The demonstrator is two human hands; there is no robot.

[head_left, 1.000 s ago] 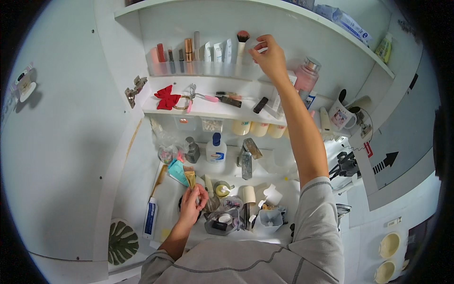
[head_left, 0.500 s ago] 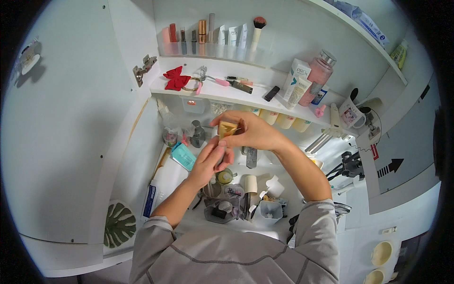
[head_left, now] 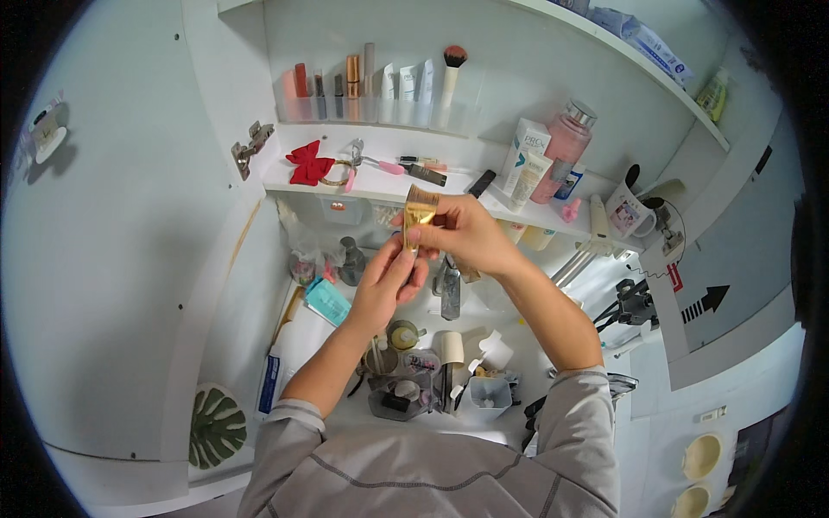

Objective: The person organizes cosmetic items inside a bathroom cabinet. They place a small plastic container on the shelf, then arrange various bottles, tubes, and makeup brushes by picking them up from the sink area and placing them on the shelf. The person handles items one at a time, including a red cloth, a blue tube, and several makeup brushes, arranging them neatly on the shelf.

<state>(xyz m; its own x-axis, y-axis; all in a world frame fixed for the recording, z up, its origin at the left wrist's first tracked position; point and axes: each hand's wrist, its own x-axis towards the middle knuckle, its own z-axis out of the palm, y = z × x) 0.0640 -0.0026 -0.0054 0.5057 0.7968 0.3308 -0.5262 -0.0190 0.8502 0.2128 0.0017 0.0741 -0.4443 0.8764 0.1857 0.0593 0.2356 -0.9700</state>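
Observation:
In front of the shelf, a flat gold brush-like item [head_left: 421, 210] stands upright between my hands, its brown top edge finely lined. My right hand [head_left: 466, 231] pinches its gold part, with the thumb across the front. My left hand [head_left: 389, 283] closes round its lower end, which the fingers mostly hide. Behind and above lies the shelf [head_left: 380, 183] with a red bow [head_left: 308, 163], pink-handled eyelash curlers [head_left: 380, 164] and a black tube [head_left: 423, 174].
A clear rack [head_left: 371, 110] holds lipsticks, small white tubes and a makeup brush [head_left: 451, 73]. At right stand a pink bottle [head_left: 566, 147] and a white mug [head_left: 630, 210]. Below are a teal packet [head_left: 327, 301] and several containers [head_left: 486, 394]. An open cabinet door [head_left: 104, 259] fills the left.
The gold item has turned more upright, so its brown lined edge now shows above my fingers. Both hands keep their hold, and the view has shifted slightly.

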